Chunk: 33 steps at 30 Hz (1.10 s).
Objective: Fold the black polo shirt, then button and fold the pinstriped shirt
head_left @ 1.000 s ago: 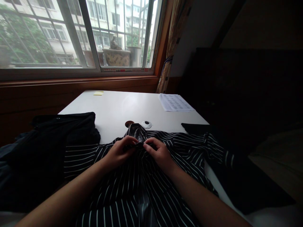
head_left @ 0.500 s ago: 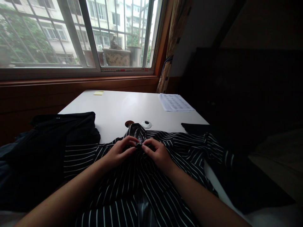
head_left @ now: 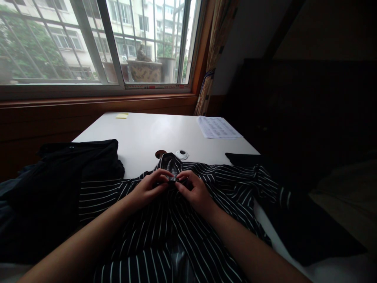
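Note:
A black shirt with white stripes (head_left: pixel 194 228) lies spread on the white table, its collar toward the window and its sleeves out to both sides. My left hand (head_left: pixel 153 184) pinches the front edge of the shirt just below the collar opening. Close beside it, my right hand (head_left: pixel 194 190) pinches the opposite front edge, and the fingertips of both hands nearly meet. Whether a button sits between the fingers is too small and dark to make out. Lower down, the shirt front hangs apart.
Dark folded clothes (head_left: pixel 79 169) are piled at the left. Printed papers (head_left: pixel 218 127) and a yellow sticky note (head_left: pixel 121 116) lie at the far side of the white table (head_left: pixel 147 127). Dark cloth (head_left: pixel 309 224) lies at the right. Two round cable holes are behind the collar.
Both hands stay at the collar. The fingers of my right hand have shifted slightly on the fabric, and the pinched edges have moved a little.

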Motion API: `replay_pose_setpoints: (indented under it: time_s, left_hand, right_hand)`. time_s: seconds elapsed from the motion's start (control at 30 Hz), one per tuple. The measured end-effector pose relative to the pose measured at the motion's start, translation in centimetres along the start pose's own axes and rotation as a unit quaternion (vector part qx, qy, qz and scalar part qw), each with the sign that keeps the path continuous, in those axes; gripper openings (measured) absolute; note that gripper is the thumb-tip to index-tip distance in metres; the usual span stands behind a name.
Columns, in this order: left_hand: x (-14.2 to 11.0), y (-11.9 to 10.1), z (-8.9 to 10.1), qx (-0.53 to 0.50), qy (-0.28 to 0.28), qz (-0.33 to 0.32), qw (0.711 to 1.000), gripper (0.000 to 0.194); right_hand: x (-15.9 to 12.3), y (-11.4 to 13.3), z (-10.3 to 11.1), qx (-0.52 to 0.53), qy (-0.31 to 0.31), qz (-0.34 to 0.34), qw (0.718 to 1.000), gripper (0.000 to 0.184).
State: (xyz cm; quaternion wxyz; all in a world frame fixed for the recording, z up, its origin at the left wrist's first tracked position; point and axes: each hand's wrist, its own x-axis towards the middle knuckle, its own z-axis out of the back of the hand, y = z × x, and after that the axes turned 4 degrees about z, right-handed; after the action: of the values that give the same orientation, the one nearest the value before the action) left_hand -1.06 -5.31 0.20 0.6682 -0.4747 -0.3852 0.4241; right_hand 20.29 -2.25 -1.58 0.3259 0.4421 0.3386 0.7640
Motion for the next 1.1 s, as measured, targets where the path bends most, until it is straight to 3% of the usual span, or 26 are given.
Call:
replay_pose_setpoints:
  time_s: [0.2,0.63,1.1]
  left_hand:
    - [0.0,0.3,-0.1,-0.017,-0.017,0.002,1.0,0.032]
    - [0.1,1.1,-0.1,-0.008,-0.016,-0.005,1.0,0.035]
    - [0.5,1.1,0.2,0.071,-0.011,-0.033,0.997,0.018]
  right_hand:
    - [0.2,0.3,0.2,0.009,0.004,0.053,0.999,0.013]
    - [0.3,0.3,0.4,0.003,0.046,0.043,0.998,0.018]
    - [0.3,0.5,0.2,-0.005,0.03,0.049,0.998,0.014]
